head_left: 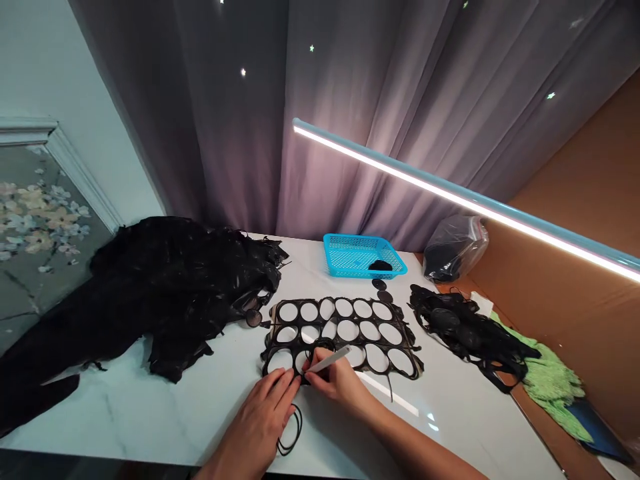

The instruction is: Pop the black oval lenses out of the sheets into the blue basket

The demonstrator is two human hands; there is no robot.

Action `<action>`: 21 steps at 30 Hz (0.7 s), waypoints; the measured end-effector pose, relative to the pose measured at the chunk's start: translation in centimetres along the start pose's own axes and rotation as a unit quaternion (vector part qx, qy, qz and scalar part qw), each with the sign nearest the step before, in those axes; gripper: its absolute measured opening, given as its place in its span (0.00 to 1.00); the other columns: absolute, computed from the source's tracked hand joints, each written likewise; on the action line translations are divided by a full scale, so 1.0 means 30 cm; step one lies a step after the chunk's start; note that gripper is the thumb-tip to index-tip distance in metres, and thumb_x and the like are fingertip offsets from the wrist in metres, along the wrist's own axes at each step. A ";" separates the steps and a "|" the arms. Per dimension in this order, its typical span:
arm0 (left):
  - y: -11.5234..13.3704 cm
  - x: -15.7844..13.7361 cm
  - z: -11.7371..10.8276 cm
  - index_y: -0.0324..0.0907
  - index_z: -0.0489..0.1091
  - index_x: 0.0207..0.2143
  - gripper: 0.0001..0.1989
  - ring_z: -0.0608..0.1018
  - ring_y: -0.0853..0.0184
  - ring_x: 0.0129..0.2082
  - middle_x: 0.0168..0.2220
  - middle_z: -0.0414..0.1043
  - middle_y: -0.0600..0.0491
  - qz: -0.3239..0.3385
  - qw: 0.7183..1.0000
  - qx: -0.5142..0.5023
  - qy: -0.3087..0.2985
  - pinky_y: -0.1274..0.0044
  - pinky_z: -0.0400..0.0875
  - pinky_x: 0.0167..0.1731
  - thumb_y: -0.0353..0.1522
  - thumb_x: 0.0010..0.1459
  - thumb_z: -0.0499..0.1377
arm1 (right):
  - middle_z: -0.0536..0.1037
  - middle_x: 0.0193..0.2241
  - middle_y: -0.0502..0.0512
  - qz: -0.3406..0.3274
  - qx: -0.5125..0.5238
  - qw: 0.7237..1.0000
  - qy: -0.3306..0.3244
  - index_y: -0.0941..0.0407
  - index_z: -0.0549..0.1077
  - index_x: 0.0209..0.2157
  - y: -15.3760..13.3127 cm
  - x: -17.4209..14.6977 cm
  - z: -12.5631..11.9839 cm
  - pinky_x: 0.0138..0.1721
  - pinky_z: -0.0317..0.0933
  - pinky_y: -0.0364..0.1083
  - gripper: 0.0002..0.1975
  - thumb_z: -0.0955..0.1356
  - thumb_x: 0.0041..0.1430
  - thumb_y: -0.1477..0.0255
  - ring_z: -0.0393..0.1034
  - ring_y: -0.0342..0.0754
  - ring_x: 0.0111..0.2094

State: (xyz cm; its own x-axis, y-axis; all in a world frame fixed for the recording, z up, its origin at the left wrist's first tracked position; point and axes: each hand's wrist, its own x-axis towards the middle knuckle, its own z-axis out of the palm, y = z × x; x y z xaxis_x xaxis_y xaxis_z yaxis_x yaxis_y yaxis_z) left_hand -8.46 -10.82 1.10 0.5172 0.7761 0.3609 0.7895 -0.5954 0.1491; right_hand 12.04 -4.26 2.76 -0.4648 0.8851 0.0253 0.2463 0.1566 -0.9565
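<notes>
Sheet (354,319) pressed by flat left hand (267,410); white tool (331,358) gripped in right hand (340,382). Most holes (377,358) cleared; near-row trimming judged unfinished.

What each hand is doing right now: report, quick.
Left hand: open, fingers resting on the near edge of the black holed sheet.
Right hand: closed, holding a white pen-like tool.
</notes>
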 end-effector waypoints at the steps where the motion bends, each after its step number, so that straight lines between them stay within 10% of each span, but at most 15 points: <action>1: 0.001 0.001 0.000 0.45 0.56 0.65 0.23 0.70 0.58 0.56 0.57 0.69 0.49 0.003 1.000 0.000 0.003 0.68 0.71 0.49 0.32 0.69 0.50 | 0.73 0.29 0.50 -0.015 -0.030 0.999 0.007 0.55 0.66 0.26 0.014 0.001 0.009 0.30 0.55 0.42 0.05 0.67 0.55 0.77 0.63 0.44 0.29; 14: -0.006 -0.009 0.021 0.45 0.58 0.64 0.23 0.69 0.56 0.56 0.58 0.68 0.49 0.014 1.000 -0.001 -0.009 0.66 0.70 0.49 0.30 0.68 0.50 | 0.69 0.28 0.49 -0.088 -0.179 0.979 0.036 0.55 0.64 0.27 0.035 -0.001 0.035 0.28 0.56 0.42 0.08 0.64 0.54 0.82 0.63 0.44 0.28; 21: -0.016 -0.013 0.027 0.45 0.60 0.63 0.24 0.69 0.55 0.57 0.56 0.69 0.48 0.029 0.999 -0.006 -0.010 0.64 0.69 0.51 0.26 0.65 0.49 | 0.72 0.31 0.54 -0.241 -0.436 0.867 -0.003 0.53 0.65 0.31 0.016 -0.013 0.064 0.34 0.58 0.47 0.10 0.65 0.55 0.84 0.62 0.50 0.32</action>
State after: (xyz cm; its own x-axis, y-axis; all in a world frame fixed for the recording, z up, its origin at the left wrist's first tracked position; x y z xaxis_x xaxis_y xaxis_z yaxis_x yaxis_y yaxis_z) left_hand -8.76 -10.66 0.13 0.5691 0.7434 0.3515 0.7533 -0.6427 0.1395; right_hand 10.71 -5.37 1.74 -0.6959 0.6229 0.3572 0.5701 0.7818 -0.2527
